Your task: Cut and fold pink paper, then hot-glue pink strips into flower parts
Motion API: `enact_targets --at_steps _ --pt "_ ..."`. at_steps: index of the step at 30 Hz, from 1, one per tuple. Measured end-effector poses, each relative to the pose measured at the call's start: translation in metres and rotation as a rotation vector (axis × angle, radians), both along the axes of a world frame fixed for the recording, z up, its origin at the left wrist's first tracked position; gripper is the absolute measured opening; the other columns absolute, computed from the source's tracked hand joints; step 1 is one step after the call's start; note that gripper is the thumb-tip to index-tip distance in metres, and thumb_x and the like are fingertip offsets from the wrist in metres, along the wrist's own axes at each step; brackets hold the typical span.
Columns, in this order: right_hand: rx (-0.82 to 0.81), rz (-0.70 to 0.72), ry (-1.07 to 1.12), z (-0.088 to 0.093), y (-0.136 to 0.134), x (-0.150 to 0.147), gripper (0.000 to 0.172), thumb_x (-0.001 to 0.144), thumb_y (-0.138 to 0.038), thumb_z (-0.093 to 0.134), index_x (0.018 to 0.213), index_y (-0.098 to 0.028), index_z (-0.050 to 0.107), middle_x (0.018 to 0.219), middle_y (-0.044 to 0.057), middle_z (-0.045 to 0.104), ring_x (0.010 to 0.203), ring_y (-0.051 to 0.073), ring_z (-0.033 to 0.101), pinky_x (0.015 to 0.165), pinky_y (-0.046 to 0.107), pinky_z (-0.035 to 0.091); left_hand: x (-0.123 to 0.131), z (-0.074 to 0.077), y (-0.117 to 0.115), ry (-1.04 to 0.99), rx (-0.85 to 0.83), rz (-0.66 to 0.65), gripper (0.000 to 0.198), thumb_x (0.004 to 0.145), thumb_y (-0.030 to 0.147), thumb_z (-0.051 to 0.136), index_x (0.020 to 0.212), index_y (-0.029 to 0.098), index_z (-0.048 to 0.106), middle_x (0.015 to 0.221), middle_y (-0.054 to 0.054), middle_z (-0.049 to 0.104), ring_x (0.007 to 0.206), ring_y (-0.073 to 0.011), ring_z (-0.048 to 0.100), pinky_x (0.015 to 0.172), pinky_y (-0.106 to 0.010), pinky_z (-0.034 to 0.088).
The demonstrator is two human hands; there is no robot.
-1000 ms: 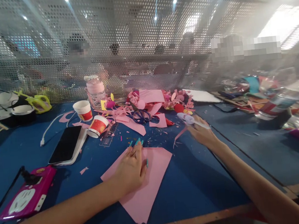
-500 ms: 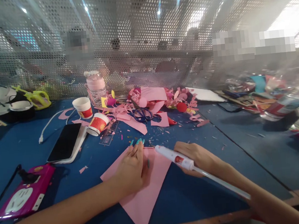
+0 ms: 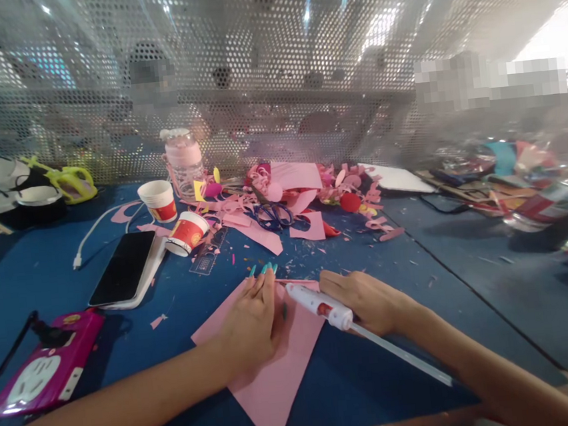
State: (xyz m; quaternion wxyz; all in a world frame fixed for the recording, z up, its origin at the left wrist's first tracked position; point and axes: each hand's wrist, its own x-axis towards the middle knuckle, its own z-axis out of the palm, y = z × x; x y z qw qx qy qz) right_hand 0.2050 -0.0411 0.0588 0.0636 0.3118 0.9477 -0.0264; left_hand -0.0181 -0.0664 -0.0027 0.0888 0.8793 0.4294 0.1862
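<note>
Both my hands are working low over the pink paper sheet (image 3: 280, 384). I am pressing my left hand (image 3: 251, 318) flat and open on it, the sheet lying under my palm and spreading back past my wrist. My right hand (image 3: 370, 298) is gripping a white glue tool (image 3: 320, 306) by its body, the tip sitting just beside my left fingers, its clear stick (image 3: 403, 355) trailing along my right forearm. Beyond my left fingertips, blue scissors (image 3: 270, 215) are lying.
</note>
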Motion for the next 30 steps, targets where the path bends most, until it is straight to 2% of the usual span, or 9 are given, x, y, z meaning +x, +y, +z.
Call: enact_targets --at_steps 9,21,30 --pt "-0.01 0.005 0.002 0.001 0.004 -0.002 0.015 0.078 -0.028 0.04 0.083 -0.015 0.047 0.081 0.008 0.054 0.054 0.014 0.044 0.049 0.029 0.025 -0.001 0.002 0.001 0.001 -0.017 -0.008 0.072 0.073 0.017 0.04 0.132 -0.004 0.003 0.124 -0.027 0.046 0.12 -0.0315 0.04 0.096 -0.05 0.034" --pt "-0.048 -0.017 0.008 0.004 0.002 0.008 0.014 0.076 -0.028 0.04 0.079 -0.016 0.045 0.077 0.007 0.051 0.056 0.014 0.044 0.05 0.028 0.022 -0.002 -0.004 0.001 -0.076 -0.026 -0.026 0.072 0.073 0.019 0.04 0.133 -0.001 0.005 0.129 -0.028 0.041 0.123 -0.0331 0.035 0.094 -0.053 0.035" --pt "-0.029 -0.071 -0.031 0.007 -0.006 0.024 0.011 0.075 -0.026 0.038 0.075 -0.017 0.043 0.074 0.007 0.051 0.051 0.014 0.041 0.049 0.028 0.019 0.002 -0.002 -0.002 -0.112 0.034 0.027 0.066 0.076 0.019 0.04 0.131 -0.003 0.011 0.122 -0.031 0.046 0.119 -0.0356 0.041 0.091 -0.057 0.036"
